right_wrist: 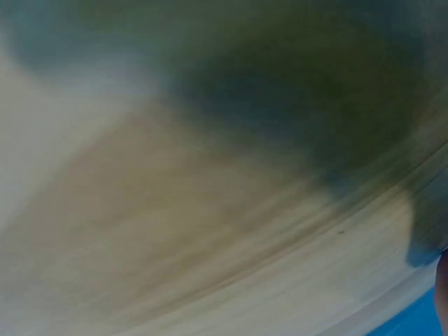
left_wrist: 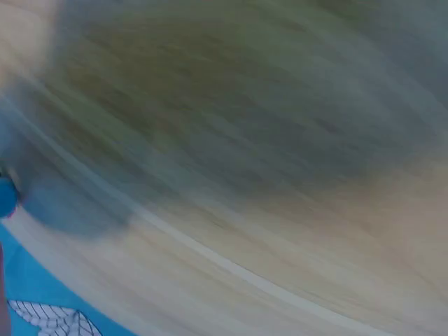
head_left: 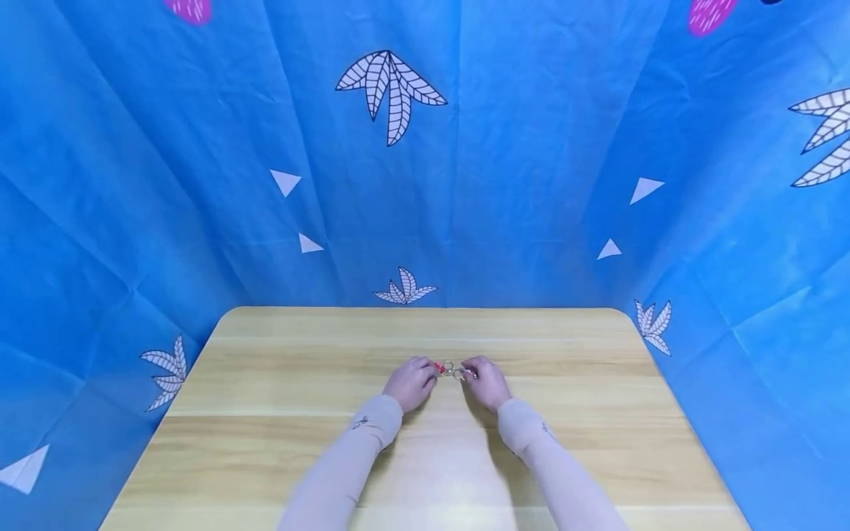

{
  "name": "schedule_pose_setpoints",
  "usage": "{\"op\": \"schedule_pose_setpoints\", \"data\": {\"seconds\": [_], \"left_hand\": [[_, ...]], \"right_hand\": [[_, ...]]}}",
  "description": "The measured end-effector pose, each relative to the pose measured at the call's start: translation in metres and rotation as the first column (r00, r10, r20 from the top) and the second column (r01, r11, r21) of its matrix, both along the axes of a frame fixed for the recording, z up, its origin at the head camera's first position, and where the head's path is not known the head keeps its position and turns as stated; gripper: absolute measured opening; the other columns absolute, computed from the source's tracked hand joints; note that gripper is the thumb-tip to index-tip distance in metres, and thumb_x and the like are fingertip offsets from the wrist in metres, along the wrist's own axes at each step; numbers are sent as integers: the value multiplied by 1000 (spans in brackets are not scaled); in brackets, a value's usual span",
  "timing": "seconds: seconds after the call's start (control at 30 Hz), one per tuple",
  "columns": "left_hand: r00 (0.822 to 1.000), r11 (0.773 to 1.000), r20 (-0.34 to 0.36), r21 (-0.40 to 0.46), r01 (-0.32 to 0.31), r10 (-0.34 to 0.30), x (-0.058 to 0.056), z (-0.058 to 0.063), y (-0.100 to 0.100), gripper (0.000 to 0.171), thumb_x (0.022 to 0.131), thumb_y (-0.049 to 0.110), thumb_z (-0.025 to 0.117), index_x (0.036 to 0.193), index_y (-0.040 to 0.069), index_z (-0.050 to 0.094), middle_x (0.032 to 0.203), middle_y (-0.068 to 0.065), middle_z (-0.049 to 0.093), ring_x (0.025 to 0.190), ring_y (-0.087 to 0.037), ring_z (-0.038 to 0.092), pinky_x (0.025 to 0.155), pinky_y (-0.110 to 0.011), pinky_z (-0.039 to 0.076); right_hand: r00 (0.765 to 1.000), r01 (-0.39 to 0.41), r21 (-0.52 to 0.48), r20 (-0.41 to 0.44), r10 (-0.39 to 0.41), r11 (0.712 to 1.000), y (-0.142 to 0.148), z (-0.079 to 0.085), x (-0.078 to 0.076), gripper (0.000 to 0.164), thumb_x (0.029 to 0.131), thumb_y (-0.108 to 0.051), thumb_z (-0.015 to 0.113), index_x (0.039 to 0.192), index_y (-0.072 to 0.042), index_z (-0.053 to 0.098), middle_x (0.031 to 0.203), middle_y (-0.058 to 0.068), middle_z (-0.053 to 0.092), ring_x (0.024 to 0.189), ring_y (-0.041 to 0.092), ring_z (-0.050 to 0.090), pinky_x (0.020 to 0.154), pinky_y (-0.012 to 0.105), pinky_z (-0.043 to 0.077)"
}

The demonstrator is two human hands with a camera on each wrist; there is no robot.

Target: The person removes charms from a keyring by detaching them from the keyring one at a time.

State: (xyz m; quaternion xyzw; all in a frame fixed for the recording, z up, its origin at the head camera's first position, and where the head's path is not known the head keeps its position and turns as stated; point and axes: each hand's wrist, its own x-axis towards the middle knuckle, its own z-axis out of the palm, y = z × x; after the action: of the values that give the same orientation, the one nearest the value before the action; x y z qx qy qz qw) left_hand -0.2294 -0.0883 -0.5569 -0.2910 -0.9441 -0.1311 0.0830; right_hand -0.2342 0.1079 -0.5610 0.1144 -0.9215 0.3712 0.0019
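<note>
A small item with metal rings (head_left: 449,370) and a red part (head_left: 439,366) is stretched between the two hands, over the middle of the table; it looks like a keychain. My left hand (head_left: 410,383) pinches its red end. On the other side my right hand (head_left: 488,383) pinches the metal end, with silvery bits showing at the fingertips. At the left edge of the left wrist view a small blue round piece (left_wrist: 7,197) peeks in. Only a sliver of a finger (right_wrist: 442,294) shows in the right wrist view. Fingers hide much of the item.
The wood-grain table (head_left: 279,383) has rounded far corners. A blue cloth (head_left: 518,147) printed with leaves and triangles hangs behind it and along both sides. Both forearms, in pale sleeves (head_left: 345,472), reach in from the near edge and cast shadows on the tabletop.
</note>
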Motion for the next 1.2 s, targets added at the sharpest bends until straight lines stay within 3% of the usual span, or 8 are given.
{"op": "schedule_pose_setpoints", "data": {"seconds": [0.17, 0.43, 0.67, 0.97, 1.2], "left_hand": [[1000, 999, 10, -41, 25, -25, -1, -8, 17, 25, 86, 21, 61, 109, 11, 65, 114, -2, 61, 108, -19, 56, 95, -31, 46], [998, 998, 40, -36, -55, 57, -7, -16, 29, 24, 86, 22, 62, 108, 11, 65, 111, -3, 59, 104, -18, 55, 91, -29, 48], [990, 994, -99, 51, -100, 104, -3, -27, 36, 17, 79, 19, 69, 94, 12, 68, 95, -1, 60, 90, -18, 56, 80, -28, 50], [973, 988, -173, 64, -141, 150, -2, -34, 40, 19, 77, 21, 70, 96, 15, 70, 85, 1, 60, 81, -16, 55, 73, -29, 48], [963, 985, -206, 54, -166, 174, -5, -36, 41, 15, 78, 22, 69, 93, 19, 71, 82, 3, 59, 79, -16, 54, 68, -29, 46]], "right_hand": [[999, -15, 81, -37, 18, 997, 0, -11, -3, 27, 83, -12, 65, 107, 1, 63, 109, 15, 61, 102, 33, 57, 91, 45, 47], [996, 4, 138, -91, 9, 990, -6, -15, -7, 22, 80, -13, 69, 99, -2, 67, 99, 12, 59, 95, 28, 54, 87, 42, 46], [991, -23, 194, -122, 47, 981, -8, -18, -6, 16, 79, -13, 70, 92, -4, 67, 90, 8, 60, 88, 26, 55, 82, 40, 47], [992, -43, 242, -107, 71, 969, -10, -19, -7, 21, 77, -12, 70, 96, -4, 67, 91, 8, 63, 87, 26, 57, 82, 40, 48], [999, -54, 186, 3, 54, 981, -9, -12, -13, 15, 77, -9, 70, 90, -4, 66, 89, 7, 64, 87, 25, 59, 82, 38, 49]]}}
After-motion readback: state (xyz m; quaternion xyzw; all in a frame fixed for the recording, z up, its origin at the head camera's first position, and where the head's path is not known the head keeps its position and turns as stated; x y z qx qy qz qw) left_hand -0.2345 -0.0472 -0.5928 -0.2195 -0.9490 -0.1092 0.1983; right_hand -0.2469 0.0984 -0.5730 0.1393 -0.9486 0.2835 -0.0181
